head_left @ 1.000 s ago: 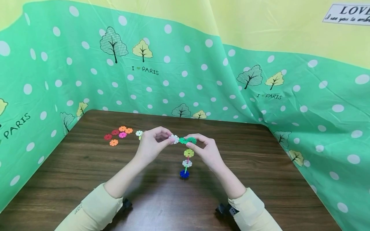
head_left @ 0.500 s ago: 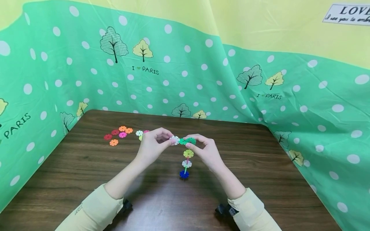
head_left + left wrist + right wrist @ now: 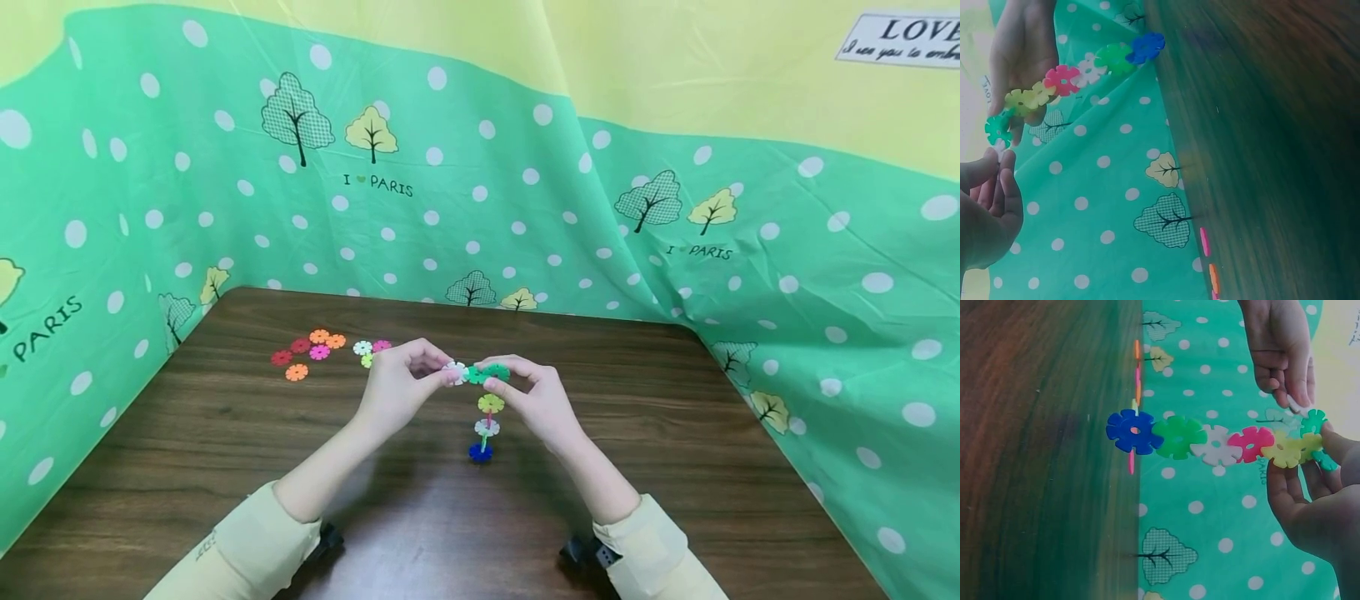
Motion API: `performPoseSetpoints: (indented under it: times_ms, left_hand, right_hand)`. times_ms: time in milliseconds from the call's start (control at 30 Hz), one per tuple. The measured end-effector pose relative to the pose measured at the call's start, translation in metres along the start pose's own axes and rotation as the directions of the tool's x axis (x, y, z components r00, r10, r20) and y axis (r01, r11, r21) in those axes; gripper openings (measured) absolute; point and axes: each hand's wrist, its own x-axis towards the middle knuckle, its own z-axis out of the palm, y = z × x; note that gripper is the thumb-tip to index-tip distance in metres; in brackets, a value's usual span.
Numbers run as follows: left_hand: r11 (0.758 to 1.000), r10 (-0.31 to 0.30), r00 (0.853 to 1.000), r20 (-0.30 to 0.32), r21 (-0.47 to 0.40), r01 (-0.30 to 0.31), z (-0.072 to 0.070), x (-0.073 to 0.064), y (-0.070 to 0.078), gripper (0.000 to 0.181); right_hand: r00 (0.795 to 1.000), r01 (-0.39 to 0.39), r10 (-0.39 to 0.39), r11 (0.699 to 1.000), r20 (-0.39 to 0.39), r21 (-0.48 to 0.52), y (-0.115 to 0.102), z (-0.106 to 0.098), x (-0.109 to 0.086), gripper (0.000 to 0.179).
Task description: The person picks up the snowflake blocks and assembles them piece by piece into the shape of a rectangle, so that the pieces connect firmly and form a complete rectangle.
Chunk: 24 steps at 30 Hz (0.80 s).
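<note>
My left hand (image 3: 397, 387) pinches a white notched flower-shaped disc (image 3: 455, 372) between thumb and fingers. The disc's edge meets a green disc (image 3: 495, 372); whether the two are slotted together I cannot tell. My right hand (image 3: 542, 404) holds the upper end of a linked chain, its fingers around the green and yellow discs (image 3: 1282, 450). Below them hang a pink disc (image 3: 1254, 444), a white disc (image 3: 1215, 449), a light green disc (image 3: 1175, 439) and, lowest, a blue disc (image 3: 1122, 440). In the left wrist view the chain (image 3: 1063, 80) slants between both hands.
Loose orange, red and pink discs (image 3: 319, 352) lie on the dark wooden table (image 3: 187, 433) at the back left. Another small group with a white disc (image 3: 362, 347) lies just behind my left hand. A green dotted curtain (image 3: 480, 192) encloses the table's back and sides.
Both hands have come slightly lower in the head view, still holding the same pieces. The white disc is a little more covered by my left fingers. The loose discs have stayed put.
</note>
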Motion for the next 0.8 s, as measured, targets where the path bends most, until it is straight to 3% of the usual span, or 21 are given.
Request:
performPoseSetpoints:
  times_ms: [800]
  left_hand:
    - [0.999, -0.007, 1.0, 0.008, 0.034, 0.007, -0.0003, -0.0006, -0.001, 0.012]
  right_hand:
    - [0.999, 0.004, -0.003, 1.0, -0.036, 0.027, 0.0049, 0.0091, -0.0024, 0.019]
